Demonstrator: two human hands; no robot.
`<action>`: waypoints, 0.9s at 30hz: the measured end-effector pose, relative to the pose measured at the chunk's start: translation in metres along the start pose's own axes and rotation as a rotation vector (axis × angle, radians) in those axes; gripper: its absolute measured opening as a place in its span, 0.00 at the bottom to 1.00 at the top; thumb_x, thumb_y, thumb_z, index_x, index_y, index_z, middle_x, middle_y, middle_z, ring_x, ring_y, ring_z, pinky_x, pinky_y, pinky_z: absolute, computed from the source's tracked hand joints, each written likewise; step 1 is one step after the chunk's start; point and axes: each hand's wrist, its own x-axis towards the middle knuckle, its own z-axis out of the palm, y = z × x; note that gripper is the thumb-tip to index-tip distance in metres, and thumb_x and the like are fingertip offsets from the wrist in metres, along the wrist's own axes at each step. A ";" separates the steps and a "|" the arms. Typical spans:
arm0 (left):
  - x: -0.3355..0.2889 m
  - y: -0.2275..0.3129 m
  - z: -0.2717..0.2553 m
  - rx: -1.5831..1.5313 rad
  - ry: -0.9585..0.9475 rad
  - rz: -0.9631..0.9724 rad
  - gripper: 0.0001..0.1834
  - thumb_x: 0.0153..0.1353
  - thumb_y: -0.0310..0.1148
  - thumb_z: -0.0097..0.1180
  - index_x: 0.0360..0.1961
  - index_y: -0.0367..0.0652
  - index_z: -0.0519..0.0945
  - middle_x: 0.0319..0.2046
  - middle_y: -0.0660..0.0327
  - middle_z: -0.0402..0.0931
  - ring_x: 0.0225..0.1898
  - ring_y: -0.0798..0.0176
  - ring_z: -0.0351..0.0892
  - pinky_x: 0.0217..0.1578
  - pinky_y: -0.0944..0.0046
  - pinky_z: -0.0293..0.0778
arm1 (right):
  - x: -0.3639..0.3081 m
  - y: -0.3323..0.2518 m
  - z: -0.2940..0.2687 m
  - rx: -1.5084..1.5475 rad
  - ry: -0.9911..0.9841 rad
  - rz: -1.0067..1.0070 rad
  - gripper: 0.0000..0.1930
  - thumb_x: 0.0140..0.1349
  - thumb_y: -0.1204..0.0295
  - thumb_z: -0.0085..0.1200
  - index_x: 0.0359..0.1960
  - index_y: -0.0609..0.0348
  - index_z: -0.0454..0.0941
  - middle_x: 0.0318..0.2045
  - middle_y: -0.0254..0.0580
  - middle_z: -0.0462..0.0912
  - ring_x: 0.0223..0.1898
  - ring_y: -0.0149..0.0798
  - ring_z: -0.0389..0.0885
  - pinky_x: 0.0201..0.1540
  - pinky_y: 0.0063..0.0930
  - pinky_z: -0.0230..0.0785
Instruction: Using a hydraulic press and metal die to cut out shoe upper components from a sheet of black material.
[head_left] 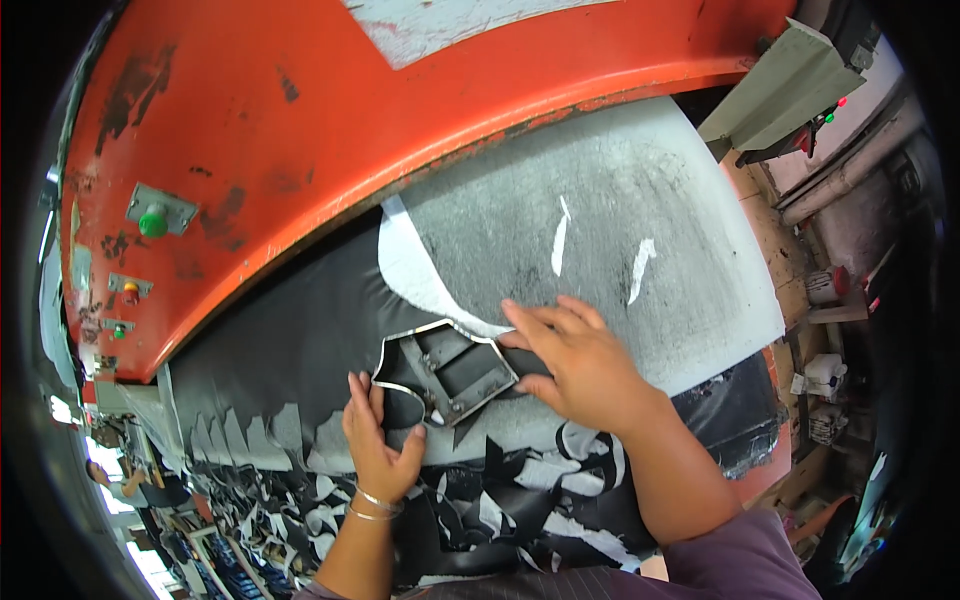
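A metal cutting die [463, 408], an open steel outline with cross bars, lies on a black leather-like sheet [290, 320] near the sheet's right edge. My left hand [385, 440], a bracelet at its wrist, grips the die's rounded left end. Its fingers rest along the outer edge, with the thumb at the lower rim. At the die's other end, my right hand [585, 365] has its thumb by the right corner and a fingertip against the upper right edge. Its index finger stretches out above the sheet's pale border. Part of the sheet is hidden under the die.
Across the back arches a large orange-red press [330, 150] with a green button [153, 222]. A worn pale cutting board [690, 260] carries two white scraps. Black and white offcuts [500, 510] pile along the near edge. A person [130, 485] is far left.
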 end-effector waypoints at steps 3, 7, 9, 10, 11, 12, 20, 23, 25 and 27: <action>-0.005 0.002 -0.005 -0.047 -0.017 -0.066 0.53 0.45 0.32 0.59 0.69 0.27 0.43 0.63 0.39 0.60 0.64 0.46 0.56 0.66 0.53 0.45 | 0.001 -0.006 -0.001 0.020 0.015 0.044 0.45 0.51 0.68 0.63 0.69 0.60 0.49 0.49 0.38 0.80 0.59 0.43 0.68 0.66 0.45 0.52; -0.006 0.008 -0.007 -0.265 0.016 -0.164 0.53 0.45 0.29 0.58 0.69 0.28 0.41 0.65 0.38 0.52 0.67 0.48 0.52 0.67 0.56 0.47 | 0.006 -0.015 -0.002 0.007 -0.013 0.042 0.48 0.50 0.65 0.64 0.69 0.63 0.46 0.48 0.40 0.80 0.60 0.43 0.66 0.66 0.44 0.50; -0.005 0.008 -0.009 -0.274 0.015 -0.175 0.53 0.45 0.28 0.58 0.69 0.28 0.41 0.66 0.38 0.51 0.68 0.49 0.51 0.67 0.57 0.47 | 0.006 -0.015 -0.002 0.002 -0.018 0.041 0.48 0.50 0.65 0.65 0.69 0.64 0.46 0.48 0.40 0.80 0.61 0.43 0.66 0.67 0.43 0.48; -0.005 0.006 -0.009 -0.218 -0.005 -0.150 0.53 0.45 0.29 0.58 0.69 0.28 0.41 0.65 0.38 0.52 0.67 0.49 0.51 0.67 0.57 0.47 | 0.006 -0.015 -0.003 -0.008 -0.011 0.034 0.48 0.50 0.64 0.65 0.68 0.64 0.47 0.48 0.40 0.80 0.60 0.43 0.66 0.66 0.43 0.49; -0.003 0.006 -0.011 -0.164 -0.024 -0.125 0.53 0.44 0.30 0.58 0.69 0.28 0.42 0.65 0.38 0.53 0.67 0.49 0.51 0.67 0.56 0.46 | 0.008 -0.015 -0.003 -0.019 -0.005 0.025 0.48 0.49 0.64 0.65 0.68 0.64 0.48 0.47 0.40 0.80 0.59 0.43 0.67 0.66 0.43 0.50; -0.001 0.009 -0.011 -0.043 -0.051 -0.091 0.53 0.44 0.31 0.59 0.69 0.27 0.43 0.64 0.39 0.56 0.66 0.48 0.51 0.66 0.56 0.44 | 0.007 -0.014 -0.004 -0.024 -0.015 0.025 0.48 0.49 0.64 0.65 0.68 0.64 0.48 0.47 0.40 0.80 0.59 0.43 0.67 0.66 0.43 0.50; 0.016 0.000 0.012 0.048 0.041 0.075 0.52 0.45 0.35 0.62 0.68 0.28 0.47 0.58 0.45 0.70 0.60 0.48 0.65 0.63 0.53 0.48 | 0.007 0.008 0.004 -0.158 0.016 0.035 0.37 0.47 0.63 0.66 0.62 0.52 0.67 0.53 0.42 0.76 0.57 0.49 0.66 0.61 0.43 0.55; 0.019 -0.001 0.020 0.057 0.032 0.089 0.53 0.44 0.35 0.62 0.68 0.29 0.46 0.57 0.45 0.72 0.61 0.49 0.65 0.64 0.52 0.48 | 0.006 0.014 0.008 -0.167 0.051 0.039 0.32 0.47 0.63 0.67 0.57 0.48 0.74 0.53 0.48 0.74 0.57 0.53 0.65 0.61 0.40 0.55; 0.018 0.002 0.020 0.068 0.027 0.054 0.53 0.45 0.35 0.61 0.68 0.28 0.46 0.57 0.46 0.72 0.63 0.50 0.63 0.64 0.52 0.47 | 0.005 0.018 0.008 -0.157 0.038 0.078 0.31 0.47 0.64 0.67 0.57 0.45 0.74 0.54 0.48 0.72 0.58 0.54 0.63 0.61 0.41 0.55; 0.017 0.000 0.025 0.050 0.023 0.053 0.52 0.46 0.36 0.61 0.68 0.27 0.46 0.58 0.46 0.71 0.64 0.51 0.62 0.65 0.52 0.47 | 0.004 0.018 0.007 -0.169 0.024 0.081 0.31 0.47 0.64 0.67 0.57 0.44 0.75 0.55 0.49 0.72 0.58 0.54 0.63 0.61 0.42 0.55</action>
